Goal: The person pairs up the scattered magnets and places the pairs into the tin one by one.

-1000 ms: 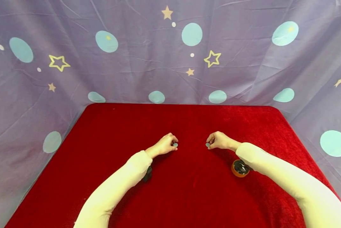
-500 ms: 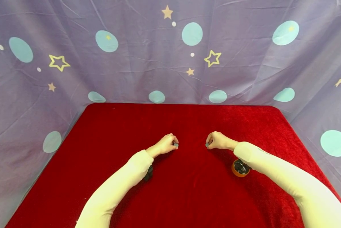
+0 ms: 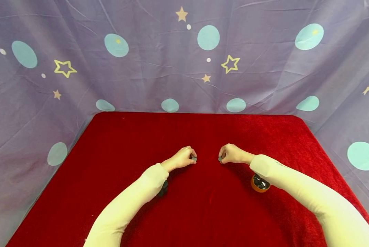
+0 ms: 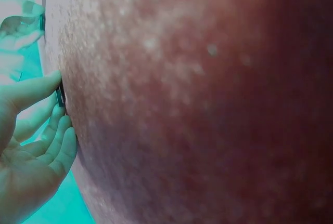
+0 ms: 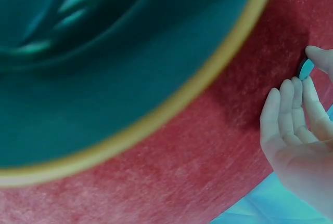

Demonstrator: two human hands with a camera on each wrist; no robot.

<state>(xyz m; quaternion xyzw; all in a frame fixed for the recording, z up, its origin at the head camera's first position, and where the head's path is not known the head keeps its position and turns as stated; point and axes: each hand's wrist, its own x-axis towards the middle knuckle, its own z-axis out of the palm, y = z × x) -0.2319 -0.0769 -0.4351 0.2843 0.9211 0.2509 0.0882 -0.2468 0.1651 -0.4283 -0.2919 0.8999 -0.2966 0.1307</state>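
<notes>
In the head view my left hand point(image 3: 182, 157) pinches a small round grey disc point(image 3: 194, 159) between thumb and fingers, low over the red cloth. Facing it, my right hand point(image 3: 232, 154) holds a similar grey disc point(image 3: 220, 159) by its edges. A short stretch of cloth lies between the two discs. Seen from the left wrist, the left disc point(image 4: 61, 97) shows edge-on as a dark sliver against the cloth. The right wrist view shows the other disc point(image 5: 306, 68) tilted between thumb and index finger, its remaining fingers extended alongside.
An orange-rimmed bowl point(image 3: 259, 190) with something dark and glossy inside stands under my right forearm, partly covered by the sleeve. A black object point(image 3: 163, 189) shows below my left wrist. Red cloth point(image 3: 209, 212) covers the table; a patterned purple curtain point(image 3: 159, 68) encloses it.
Both hands have moved inward with their discs, left hand rightward and right hand leftward, narrowing the gap. The bowl stays in place.
</notes>
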